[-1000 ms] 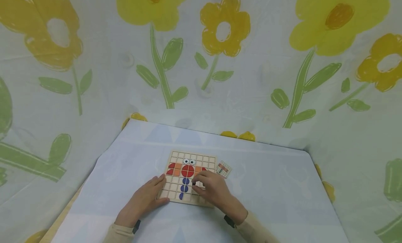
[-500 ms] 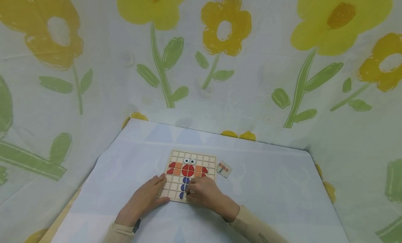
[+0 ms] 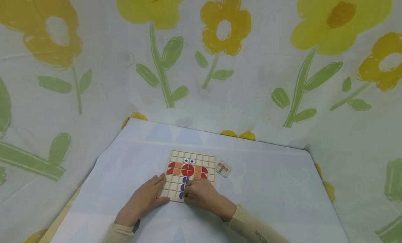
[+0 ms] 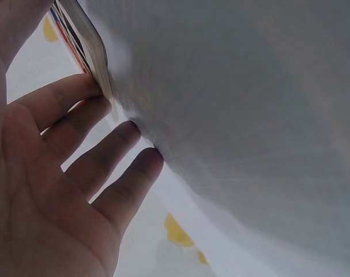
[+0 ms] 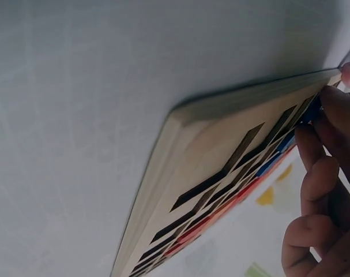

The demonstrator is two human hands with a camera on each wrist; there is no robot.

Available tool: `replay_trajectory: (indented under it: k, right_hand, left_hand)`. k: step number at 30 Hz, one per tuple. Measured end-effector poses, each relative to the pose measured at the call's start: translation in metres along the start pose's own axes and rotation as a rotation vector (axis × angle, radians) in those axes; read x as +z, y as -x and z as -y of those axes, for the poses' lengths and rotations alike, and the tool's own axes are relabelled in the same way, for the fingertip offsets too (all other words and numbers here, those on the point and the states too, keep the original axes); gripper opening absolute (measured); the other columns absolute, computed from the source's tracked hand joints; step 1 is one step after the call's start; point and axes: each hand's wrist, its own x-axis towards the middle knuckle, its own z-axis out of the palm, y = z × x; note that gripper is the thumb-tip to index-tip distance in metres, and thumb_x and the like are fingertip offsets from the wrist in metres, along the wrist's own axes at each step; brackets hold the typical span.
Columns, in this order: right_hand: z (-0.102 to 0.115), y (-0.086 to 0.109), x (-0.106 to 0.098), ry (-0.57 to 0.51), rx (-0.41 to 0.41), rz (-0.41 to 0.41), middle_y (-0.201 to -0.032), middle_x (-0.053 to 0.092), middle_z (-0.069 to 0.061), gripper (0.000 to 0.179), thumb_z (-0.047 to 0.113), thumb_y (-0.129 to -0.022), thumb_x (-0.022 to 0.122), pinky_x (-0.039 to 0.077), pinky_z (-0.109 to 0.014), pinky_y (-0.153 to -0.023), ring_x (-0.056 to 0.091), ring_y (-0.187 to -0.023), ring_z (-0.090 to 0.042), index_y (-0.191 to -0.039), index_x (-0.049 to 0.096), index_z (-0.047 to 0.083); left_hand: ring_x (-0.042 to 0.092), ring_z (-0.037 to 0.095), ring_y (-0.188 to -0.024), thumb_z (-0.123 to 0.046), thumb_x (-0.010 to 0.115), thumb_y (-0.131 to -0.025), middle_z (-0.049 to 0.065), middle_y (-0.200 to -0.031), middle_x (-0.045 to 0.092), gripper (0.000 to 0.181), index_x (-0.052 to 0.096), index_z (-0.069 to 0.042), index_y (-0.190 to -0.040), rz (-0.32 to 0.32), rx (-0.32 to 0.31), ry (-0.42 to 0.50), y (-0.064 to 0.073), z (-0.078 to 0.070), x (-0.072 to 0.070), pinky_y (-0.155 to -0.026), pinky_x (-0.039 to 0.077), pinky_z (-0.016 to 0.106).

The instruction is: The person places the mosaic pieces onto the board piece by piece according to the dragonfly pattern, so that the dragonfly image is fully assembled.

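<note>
A square wooden grid board (image 3: 209, 159) lies on the table, with coloured tiles set in its cells. Two eye tiles (image 3: 189, 161), a red disc (image 3: 187, 170), orange squares (image 3: 178, 169), red side pieces (image 3: 171, 165) and a column of blue pieces (image 3: 186, 180) form a figure. My left hand (image 3: 146, 196) steadies the board, its fingers along the left side and its thumb at the near left corner. My right hand (image 3: 202, 194) covers the lower right cells. In the right wrist view, its fingertips pinch a blue piece (image 5: 313, 109) low at the board's near side.
A small pattern card (image 3: 224, 168) with a matching figure lies just right of the board. The pale tablecloth (image 3: 267, 194) spreads around it. A flower-printed curtain (image 3: 248, 79) rises behind the table and along both sides.
My right hand has come down and leftward from above the board's right half, with a small dark piece between its fingers, to the lower blue column. The left hand keeps its place.
</note>
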Motion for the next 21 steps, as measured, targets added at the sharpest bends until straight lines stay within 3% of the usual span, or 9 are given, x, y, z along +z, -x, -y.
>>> replay_trajectory:
  k: [16, 21]
  right_hand:
    - [0.0064, -0.0046, 0.0011, 0.017, 0.017, 0.017, -0.094, 0.075, 0.013, 0.012, 0.028, -0.087, 0.083, 0.055, -0.012, -0.079, 0.069, -0.086, 0.0, -0.098, 0.083, 0.025]
    - [0.0048, 0.0039, 0.0005, 0.009, 0.084, 0.011, -0.096, 0.074, 0.014, 0.014, 0.033, -0.09, 0.079, 0.055, -0.014, -0.075, 0.067, -0.085, 0.0, -0.102, 0.082, 0.027]
  left_hand:
    - [0.039, 0.039, -0.144, -0.047, 0.078, -0.086, 0.014, -0.158, 0.041, 0.084, 0.049, 0.001, -0.148, 0.004, -0.012, -0.003, 0.0021, 0.0001, -0.0009, -0.118, 0.036, 0.051]
    - [0.039, 0.038, -0.144, -0.049, 0.078, -0.086, 0.011, -0.158, 0.042, 0.084, 0.05, 0.0, -0.148, 0.01, -0.013, -0.007, 0.0017, 0.0003, 0.002, -0.118, 0.036, 0.05]
